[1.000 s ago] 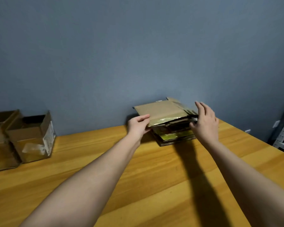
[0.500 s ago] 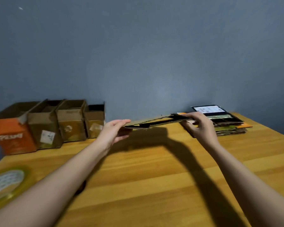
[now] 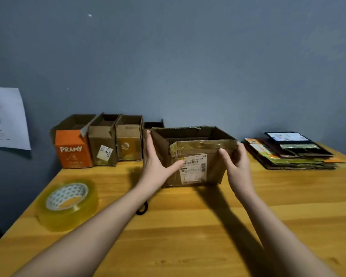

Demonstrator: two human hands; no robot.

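A brown cardboard box [image 3: 192, 154] stands open-topped on the wooden table [image 3: 188, 226], with tape along its front rim and a white shipping label on its front face. My left hand [image 3: 156, 162] presses flat against the box's left side, fingers straight, thumb across the front. My right hand [image 3: 236, 158] holds the box's right front corner, thumb on the front face and fingers curled round the side.
Several open boxes stand in a row at the back left; the leftmost is an orange box [image 3: 73, 154]. A stack of flattened cartons [image 3: 288, 154] lies at the back right. A roll of clear tape [image 3: 67, 202] and a black hair tie [image 3: 142, 208] lie near left. A paper sheet [image 3: 6, 118] hangs on the wall.
Both hands lifted a flattened carton off the stack at the right and carried it left. It now stands opened up as a box in the table's middle.
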